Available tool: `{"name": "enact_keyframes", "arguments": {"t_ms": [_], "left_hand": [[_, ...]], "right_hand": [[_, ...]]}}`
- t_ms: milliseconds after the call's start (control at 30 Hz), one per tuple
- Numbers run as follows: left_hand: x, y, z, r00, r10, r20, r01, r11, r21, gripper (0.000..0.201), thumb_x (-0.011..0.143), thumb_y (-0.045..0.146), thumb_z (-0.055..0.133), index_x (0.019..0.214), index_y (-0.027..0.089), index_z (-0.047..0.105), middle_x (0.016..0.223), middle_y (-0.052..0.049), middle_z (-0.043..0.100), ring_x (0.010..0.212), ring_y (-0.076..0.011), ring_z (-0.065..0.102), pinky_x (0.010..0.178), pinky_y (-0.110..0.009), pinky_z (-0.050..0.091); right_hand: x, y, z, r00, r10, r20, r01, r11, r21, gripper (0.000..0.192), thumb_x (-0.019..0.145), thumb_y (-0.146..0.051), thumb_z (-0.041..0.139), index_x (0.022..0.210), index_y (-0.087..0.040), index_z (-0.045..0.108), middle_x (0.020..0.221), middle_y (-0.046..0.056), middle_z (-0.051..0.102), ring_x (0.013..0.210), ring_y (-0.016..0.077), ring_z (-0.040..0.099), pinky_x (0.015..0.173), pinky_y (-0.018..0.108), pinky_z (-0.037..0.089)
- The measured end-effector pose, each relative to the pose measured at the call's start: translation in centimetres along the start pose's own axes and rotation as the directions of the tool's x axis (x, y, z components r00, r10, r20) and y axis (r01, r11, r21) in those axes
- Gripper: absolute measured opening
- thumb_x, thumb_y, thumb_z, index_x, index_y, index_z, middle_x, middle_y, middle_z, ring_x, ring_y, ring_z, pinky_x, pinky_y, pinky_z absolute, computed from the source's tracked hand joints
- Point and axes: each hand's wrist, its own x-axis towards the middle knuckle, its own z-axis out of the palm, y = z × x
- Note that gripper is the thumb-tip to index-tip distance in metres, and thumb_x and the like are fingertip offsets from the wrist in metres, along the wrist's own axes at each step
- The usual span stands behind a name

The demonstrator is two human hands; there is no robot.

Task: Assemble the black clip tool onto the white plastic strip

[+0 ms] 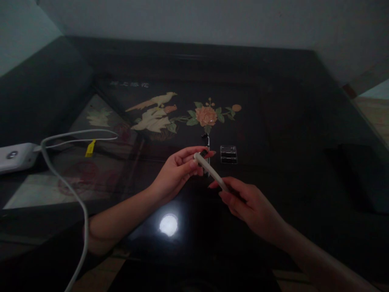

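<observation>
Both hands, right hand (243, 200) and left hand (179, 168), pinching one white stick (211, 172); clear compartmented case (228, 154) nearby, contents indiscernible.

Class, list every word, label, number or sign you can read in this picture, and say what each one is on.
Pale characters on the dark lacquered table, above the bird inlay: too blurred to read.
Yellow tag on the white cable: no legible print.
White charger: a round mark, unreadable.
White stick held in the left hand and right hand: no text visible.
</observation>
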Motion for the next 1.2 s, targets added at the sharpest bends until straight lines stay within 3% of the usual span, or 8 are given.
{"name": "enact_keyframes", "arguments": {"t_ms": [200,300,400,500,667,800,1033,1200], "left_hand": [[-0.16,0.19,0.29,0.999,-0.011,-0.040,0.012,1.000,0.021,0.041,0.059,0.032,0.091,0.094,0.016,0.077,0.095,-0.007,0.077,0.066,-0.0086,0.065,0.063,-0.017,0.051],[-0.18,0.18,0.27,0.999,-0.009,-0.040,0.010,1.000,0.024,0.042,0.059,0.033,0.092,0.094,0.016,0.076,0.081,-0.003,0.075,0.058,-0.0067,0.061,0.061,-0.017,0.051],[-0.14,0.04,0.09,1.000,-0.005,-0.029,0.005,1.000,-0.001,0.041,0.059,0.031,0.092,0.093,0.017,0.076,0.076,0.000,0.074,0.053,-0.0050,0.059,0.059,-0.016,0.050],[-0.14,0.02,0.04,1.000,-0.006,-0.025,0.006,1.000,0.007,0.042,0.058,0.032,0.092,0.094,0.017,0.076,0.081,-0.002,0.075,0.057,-0.0063,0.061,0.062,-0.017,0.051],[-0.13,0.15,0.18,1.000,0.000,-0.030,0.001,1.000,0.023,0.043,0.059,0.032,0.091,0.095,0.016,0.076,0.098,-0.008,0.077,0.067,-0.0093,0.066,0.064,-0.017,0.051],[-0.09,0.18,0.30,1.000,-0.003,-0.006,0.003,1.000,-0.002,0.039,0.060,0.030,0.091,0.094,0.018,0.077,0.097,-0.006,0.078,0.069,-0.0090,0.067,0.063,-0.015,0.052],[-0.08,0.16,0.33,1.000,0.001,-0.016,-0.002,1.000,0.000,0.038,0.058,0.029,0.092,0.092,0.018,0.077,0.072,0.001,0.074,0.054,-0.0054,0.060,0.058,-0.014,0.051],[-0.08,0.16,0.26,0.999,-0.012,-0.038,0.012,1.000,0.018,0.042,0.057,0.031,0.092,0.094,0.016,0.077,0.088,-0.006,0.077,0.065,-0.0093,0.065,0.064,-0.017,0.052]], "right_hand": [[0.21,0.09,-0.28,0.994,0.008,-0.106,-0.016,0.997,-0.075,0.027,0.095,-0.031,0.047,0.109,-0.017,0.066,0.058,-0.004,0.048,0.049,0.0113,0.042,0.048,0.023,0.034],[0.48,0.08,-0.58,0.981,-0.040,-0.191,0.010,0.988,-0.155,0.025,0.094,-0.029,0.049,0.105,-0.017,0.068,0.073,0.003,0.062,0.062,0.0140,0.053,0.055,0.024,0.040],[0.59,0.07,-0.61,0.973,-0.048,-0.224,0.007,0.983,-0.182,0.027,0.094,-0.029,0.050,0.106,-0.016,0.069,0.078,0.004,0.065,0.062,0.0136,0.053,0.053,0.024,0.040],[0.46,0.01,-0.40,0.978,-0.014,-0.207,-0.019,0.988,-0.153,0.028,0.093,-0.030,0.050,0.107,-0.016,0.070,0.065,0.001,0.057,0.055,0.0130,0.049,0.048,0.023,0.036],[0.09,-0.13,-0.20,0.997,-0.008,-0.072,0.003,0.998,-0.069,0.029,0.094,-0.032,0.051,0.112,-0.018,0.070,0.053,-0.005,0.044,0.050,0.0121,0.043,0.049,0.024,0.036],[0.07,-0.06,-0.19,0.996,0.006,-0.094,-0.012,0.998,-0.062,0.030,0.094,-0.032,0.050,0.112,-0.018,0.070,0.055,-0.004,0.048,0.050,0.0123,0.045,0.049,0.024,0.036],[0.43,0.25,-0.53,0.974,0.028,-0.224,-0.051,0.994,-0.096,0.032,0.092,-0.033,0.052,0.113,-0.017,0.070,0.066,0.001,0.060,0.056,0.0139,0.051,0.047,0.024,0.037],[0.22,-0.23,-0.50,0.991,0.004,-0.132,-0.017,0.995,-0.098,0.029,0.092,-0.031,0.053,0.111,-0.017,0.071,0.059,-0.002,0.054,0.052,0.0121,0.047,0.046,0.022,0.035]]}}
